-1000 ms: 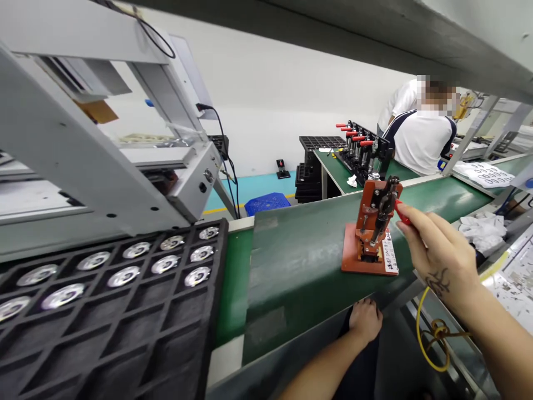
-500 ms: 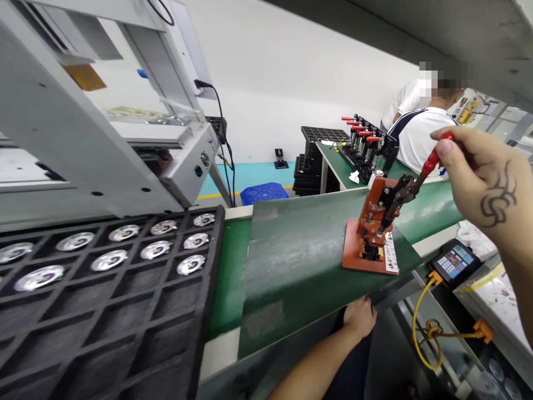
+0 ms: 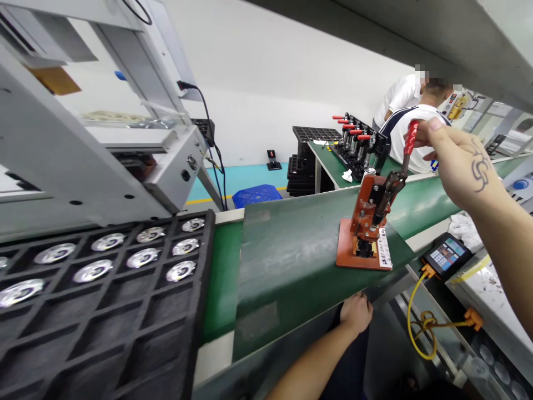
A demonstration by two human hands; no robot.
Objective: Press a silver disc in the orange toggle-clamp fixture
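Observation:
A toggle clamp fixture with an orange-brown base and upright stands near the right end of the green bench. Its red handle points up, with the fingers of my right hand curled against it. A black fitting sits low in the fixture, under the clamp's plunger. My left hand is below the bench's front edge, by my leg. Its fingers are curled in, and what they hold, if anything, is hidden.
At left, a black compartment tray holds several shiny round metal parts. Behind it stands a grey machine frame. A keypad screen with a yellow cable is at right. Two people sit beyond, near a row of red-handled clamps.
The red handle has swung to the left and more upright, and my right hand has moved left with it. The view has shifted slightly. My left hand stays in place.

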